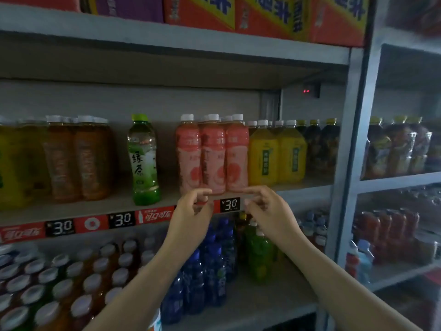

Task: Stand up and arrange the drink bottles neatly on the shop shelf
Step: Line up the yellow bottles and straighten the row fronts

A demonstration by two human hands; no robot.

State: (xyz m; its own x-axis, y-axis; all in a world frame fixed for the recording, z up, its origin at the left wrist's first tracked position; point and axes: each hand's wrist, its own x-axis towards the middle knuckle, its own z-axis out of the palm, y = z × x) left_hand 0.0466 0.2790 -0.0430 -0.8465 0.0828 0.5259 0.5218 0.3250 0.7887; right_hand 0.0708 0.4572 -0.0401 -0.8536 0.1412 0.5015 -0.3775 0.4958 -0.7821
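Three pink peach-drink bottles [213, 155] with white caps stand upright side by side at the front of the middle shelf [95, 207]. My left hand [191, 212] and my right hand [265, 209] hover just below and in front of their bases, fingers loosely curled, holding nothing. A single green tea bottle [144, 161] stands upright alone to the left, with gaps on both sides. Yellow bottles [276, 154] stand right of the pink ones, and amber tea bottles [78, 158] stand further left.
Price tags reading 3.0 [230, 204] line the shelf edge. The lower shelf holds blue bottles [207, 271], green bottles [259, 254] and several white-capped amber bottles [59, 283]. Orange cartons [274, 15] sit on top. A metal upright [353, 139] separates another rack at right.
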